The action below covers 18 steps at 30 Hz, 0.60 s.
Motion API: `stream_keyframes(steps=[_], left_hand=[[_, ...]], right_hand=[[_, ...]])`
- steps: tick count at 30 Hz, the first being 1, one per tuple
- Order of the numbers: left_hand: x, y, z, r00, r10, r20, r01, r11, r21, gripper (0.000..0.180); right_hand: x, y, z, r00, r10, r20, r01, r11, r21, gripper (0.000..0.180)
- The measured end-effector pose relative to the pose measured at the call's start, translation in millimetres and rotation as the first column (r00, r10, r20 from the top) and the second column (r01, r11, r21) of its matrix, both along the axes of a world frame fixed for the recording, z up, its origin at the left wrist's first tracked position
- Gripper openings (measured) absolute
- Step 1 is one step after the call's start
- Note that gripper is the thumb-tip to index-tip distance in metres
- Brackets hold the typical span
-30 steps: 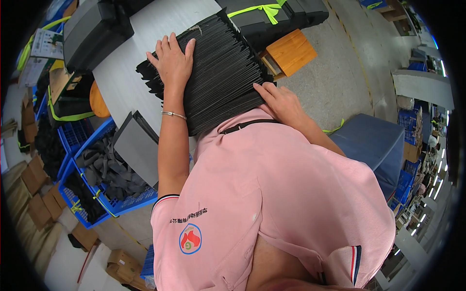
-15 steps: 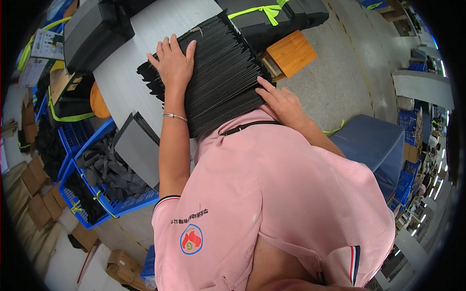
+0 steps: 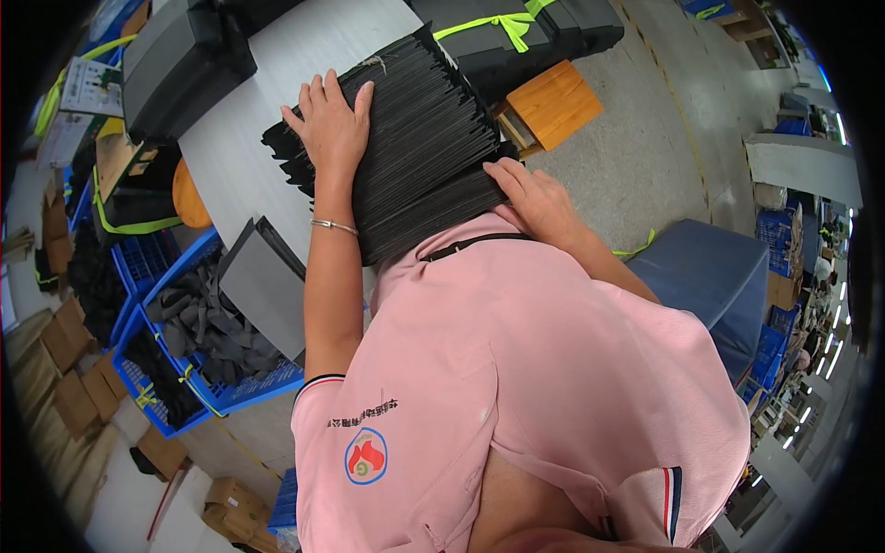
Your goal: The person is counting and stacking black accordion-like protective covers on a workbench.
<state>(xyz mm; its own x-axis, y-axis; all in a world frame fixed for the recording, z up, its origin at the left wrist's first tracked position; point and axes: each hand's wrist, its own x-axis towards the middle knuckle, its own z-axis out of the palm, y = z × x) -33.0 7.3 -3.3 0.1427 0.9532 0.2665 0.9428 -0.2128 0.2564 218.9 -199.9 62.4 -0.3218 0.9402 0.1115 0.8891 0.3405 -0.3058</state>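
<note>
A long row of thin black sheets, packed edge to edge, lies on the pale table against the front of my body. My left hand rests flat on its left part, fingers spread and thumb apart. At the row's right end, my right hand has its fingers bent over the ends of the nearest sheets; its thumb is hidden. A narrow wedge-shaped gap sets this near bundle apart from the sheets behind it. A loose thread lies on the far end of the row.
Black padded pieces stand on the table at far left. Others tied with yellow-green ribbon lie beyond. A wooden stool and a blue padded block are at right. Blue crates with grey scraps stand at left.
My right hand has drawn back slightly toward my body, its fingers now more bent. The gap behind the nearest sheets has widened. My left hand has stayed almost in place.
</note>
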Motion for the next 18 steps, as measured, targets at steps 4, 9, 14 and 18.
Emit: stream_keyframes(steps=[4,9,14,18], left_hand=[[1,-1,1,1.0,-0.011,0.014,0.01,1.0,0.014,0.073],[1,-1,2,1.0,-0.012,0.012,0.012,1.0,0.019,0.073],[1,-2,3,1.0,-0.009,0.021,0.009,1.0,0.015,0.073],[1,-2,3,1.0,-0.013,0.023,0.013,1.0,0.015,0.073]], right_hand=[[-7,8,12,0.998,-0.052,0.035,0.056,0.991,-0.125,0.082],[-8,10,7,0.998,-0.036,0.052,0.043,0.991,-0.129,0.085],[-5,7,2,0.999,-0.048,-0.003,0.047,0.995,-0.087,0.068],[-7,9,8,0.998,-0.058,-0.003,0.058,0.996,-0.07,0.062]])
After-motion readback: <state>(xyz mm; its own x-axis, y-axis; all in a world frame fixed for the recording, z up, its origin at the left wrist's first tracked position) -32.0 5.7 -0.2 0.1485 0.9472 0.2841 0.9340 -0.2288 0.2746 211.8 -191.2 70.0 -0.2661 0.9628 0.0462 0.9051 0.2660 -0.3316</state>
